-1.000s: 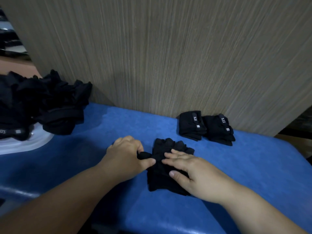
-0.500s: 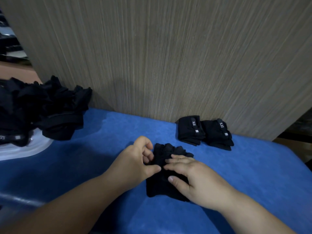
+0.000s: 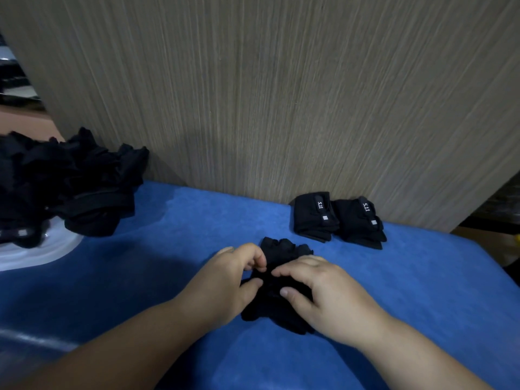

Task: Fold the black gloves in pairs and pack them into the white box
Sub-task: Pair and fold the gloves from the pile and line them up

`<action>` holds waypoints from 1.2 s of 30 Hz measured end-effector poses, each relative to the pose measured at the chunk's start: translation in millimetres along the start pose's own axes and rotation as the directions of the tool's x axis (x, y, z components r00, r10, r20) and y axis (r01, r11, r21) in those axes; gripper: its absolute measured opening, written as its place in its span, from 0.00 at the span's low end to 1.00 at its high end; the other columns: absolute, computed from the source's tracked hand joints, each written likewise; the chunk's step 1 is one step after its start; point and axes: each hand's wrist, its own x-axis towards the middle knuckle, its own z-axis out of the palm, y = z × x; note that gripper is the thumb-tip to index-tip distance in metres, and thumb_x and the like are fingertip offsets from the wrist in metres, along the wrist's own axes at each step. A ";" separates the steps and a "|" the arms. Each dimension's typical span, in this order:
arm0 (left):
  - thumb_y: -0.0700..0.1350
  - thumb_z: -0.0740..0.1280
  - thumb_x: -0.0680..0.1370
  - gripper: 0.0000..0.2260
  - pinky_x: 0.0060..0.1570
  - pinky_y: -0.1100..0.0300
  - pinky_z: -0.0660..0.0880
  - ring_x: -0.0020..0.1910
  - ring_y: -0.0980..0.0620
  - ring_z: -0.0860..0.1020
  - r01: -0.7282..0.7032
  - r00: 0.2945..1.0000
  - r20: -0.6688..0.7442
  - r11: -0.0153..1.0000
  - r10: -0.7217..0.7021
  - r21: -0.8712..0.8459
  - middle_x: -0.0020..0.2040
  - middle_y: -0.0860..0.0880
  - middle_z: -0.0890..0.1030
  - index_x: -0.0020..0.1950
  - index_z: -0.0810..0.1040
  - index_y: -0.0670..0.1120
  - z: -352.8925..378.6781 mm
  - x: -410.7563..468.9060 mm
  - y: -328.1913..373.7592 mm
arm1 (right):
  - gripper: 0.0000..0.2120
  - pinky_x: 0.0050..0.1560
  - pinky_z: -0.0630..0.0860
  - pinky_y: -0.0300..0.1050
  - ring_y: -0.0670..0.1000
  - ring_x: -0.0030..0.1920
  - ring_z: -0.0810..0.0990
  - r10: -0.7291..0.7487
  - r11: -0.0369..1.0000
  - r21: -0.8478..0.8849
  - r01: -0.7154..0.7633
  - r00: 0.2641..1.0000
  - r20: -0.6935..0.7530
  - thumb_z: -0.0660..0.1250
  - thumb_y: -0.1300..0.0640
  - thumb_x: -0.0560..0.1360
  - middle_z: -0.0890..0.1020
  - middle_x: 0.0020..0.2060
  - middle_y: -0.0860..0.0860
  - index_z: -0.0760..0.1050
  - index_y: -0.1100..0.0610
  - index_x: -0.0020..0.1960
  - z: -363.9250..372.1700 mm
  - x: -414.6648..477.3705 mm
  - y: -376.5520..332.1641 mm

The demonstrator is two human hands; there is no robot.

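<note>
Lying on the blue table (image 3: pixel 168 263) before the wood panel (image 3: pixel 281 94), the black gloves (image 3: pixel 284 249) ran lengthwise, pointing toward it; the left hand (image 3: pixel 225 280) pinched their edge, the right hand (image 3: pixel 323 291) pressed flat, unclenched.

Matt black cloth gloves (image 3: pixel 277 291), soft napped blue cloth table cover (image 3: pixel 422 291), wood-grain wall panel (image 3: pixel 281 94) with fine vertical streaks, glossy white plastic tray (image 3: pixel 42 254).

Glove pile (image 3: pixel 84 187) left, on the box (image 3: pixel 33 257); folded pairs (image 3: pixel 312 218) right, behind the middle glove (image 3: pixel 284 249)
</note>
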 end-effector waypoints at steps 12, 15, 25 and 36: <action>0.64 0.35 0.72 0.33 0.69 0.66 0.41 0.73 0.67 0.40 -0.153 0.956 0.287 0.932 0.055 0.330 0.73 0.68 0.49 0.76 0.54 0.61 7.3 -4.1 10.0 | 0.11 0.52 0.68 0.29 0.43 0.53 0.74 0.135 0.987 -0.086 -0.134 0.991 0.009 0.65 0.45 0.76 0.78 0.46 0.40 0.79 0.45 0.56 -9.7 -6.1 1.1; 0.64 0.31 0.71 0.35 0.69 0.64 0.34 0.70 0.66 0.32 -0.144 0.944 0.330 0.919 0.017 0.366 0.75 0.66 0.42 0.77 0.47 0.60 9.0 -4.3 17.3 | 0.15 0.52 0.61 0.23 0.42 0.58 0.72 0.207 0.972 -0.115 -0.206 0.978 -0.010 0.65 0.43 0.75 0.75 0.52 0.40 0.76 0.45 0.60 -9.9 -8.8 -0.3; 0.65 0.36 0.73 0.33 0.72 0.57 0.32 0.73 0.62 0.31 -0.127 0.903 0.424 0.903 -0.066 0.411 0.76 0.62 0.38 0.78 0.42 0.58 17.4 0.0 32.4 | 0.26 0.73 0.43 0.37 0.41 0.76 0.44 0.322 0.936 -0.209 -0.284 0.931 0.175 0.52 0.44 0.82 0.49 0.77 0.41 0.51 0.47 0.78 -11.4 -32.0 -4.9; 0.61 0.45 0.81 0.26 0.75 0.53 0.39 0.75 0.58 0.37 -0.086 0.879 0.465 0.927 -0.101 0.365 0.78 0.59 0.41 0.78 0.47 0.56 36.5 16.1 63.3 | 0.19 0.67 0.60 0.33 0.45 0.68 0.66 0.426 0.895 -0.075 -0.439 0.893 -0.144 0.64 0.47 0.77 0.70 0.64 0.41 0.70 0.46 0.68 -29.1 -60.9 20.8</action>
